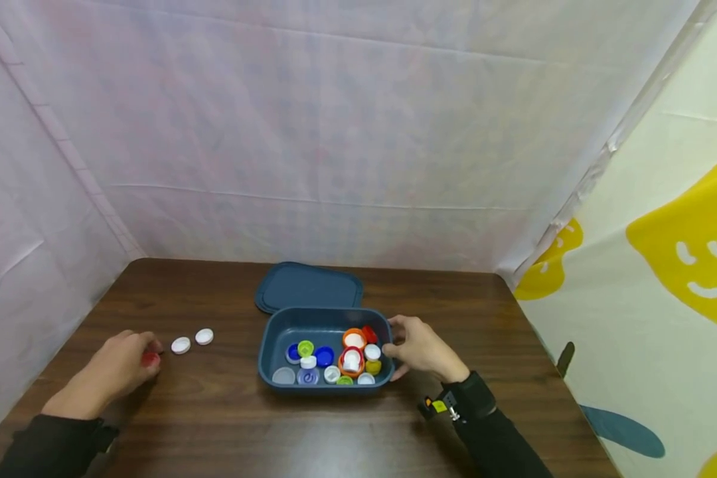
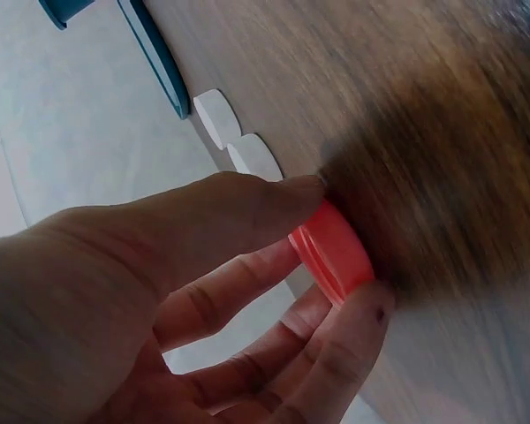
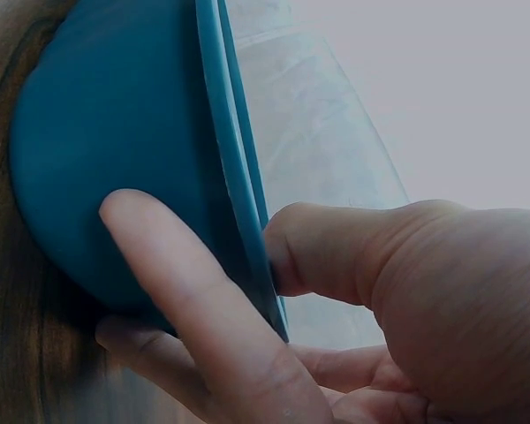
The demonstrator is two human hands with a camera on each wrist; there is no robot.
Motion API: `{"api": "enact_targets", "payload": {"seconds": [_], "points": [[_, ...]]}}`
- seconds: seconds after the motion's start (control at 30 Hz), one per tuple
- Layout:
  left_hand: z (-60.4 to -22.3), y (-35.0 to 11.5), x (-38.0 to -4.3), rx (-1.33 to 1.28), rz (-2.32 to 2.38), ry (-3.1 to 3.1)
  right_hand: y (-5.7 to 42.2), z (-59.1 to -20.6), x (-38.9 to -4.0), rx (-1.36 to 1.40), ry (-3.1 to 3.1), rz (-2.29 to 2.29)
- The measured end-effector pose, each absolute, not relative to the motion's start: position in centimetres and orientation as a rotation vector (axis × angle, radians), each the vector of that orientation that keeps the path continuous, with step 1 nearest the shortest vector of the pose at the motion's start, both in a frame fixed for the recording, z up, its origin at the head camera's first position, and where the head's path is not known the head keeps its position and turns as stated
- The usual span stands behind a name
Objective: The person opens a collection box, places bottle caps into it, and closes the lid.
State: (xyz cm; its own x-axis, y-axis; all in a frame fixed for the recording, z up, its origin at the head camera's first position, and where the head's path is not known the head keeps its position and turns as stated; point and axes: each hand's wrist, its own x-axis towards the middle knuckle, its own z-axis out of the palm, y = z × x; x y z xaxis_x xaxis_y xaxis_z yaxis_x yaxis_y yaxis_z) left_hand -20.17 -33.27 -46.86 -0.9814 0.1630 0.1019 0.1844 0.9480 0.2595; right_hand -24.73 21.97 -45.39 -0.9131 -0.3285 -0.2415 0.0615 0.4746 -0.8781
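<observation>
Between thumb and fingers, my left hand (image 1: 118, 365) pinches a red bottle cap (image 2: 331, 252), close over the wood at the table's left side. Two white caps, a nearer one (image 1: 180, 345) and a farther one (image 1: 204, 336), lie just right of that hand. My right hand (image 1: 421, 346) grips the right end of a dark blue box (image 1: 265, 348), thumb over the rim and fingers along the outer wall (image 3: 115, 132). Inside the box lie several bottle caps in blue, green, white, orange, red and yellow, some stacked, such as a blue cap (image 1: 324, 357).
The box's flat blue lid (image 1: 311, 287) lies behind it on the brown wooden table (image 1: 215, 425). Pale cloth (image 1: 317, 133) hangs behind and to the left of the table. At the right hangs a sheet with yellow smiling shapes (image 1: 693, 239).
</observation>
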Motion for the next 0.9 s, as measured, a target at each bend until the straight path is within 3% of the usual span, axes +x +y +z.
{"api": "enact_targets", "payload": {"seconds": [0.53, 0.9], "points": [[-45.0, -29.7, -21.6, -0.326, -0.506, -2.902, 21.9, -45.3, -24.7, -0.234, 2.360, -1.396], [-42.5, -22.1, -22.1, -0.579, -0.549, -2.713, 21.9, -45.3, -24.8, -0.217, 2.361, -1.396]]}}
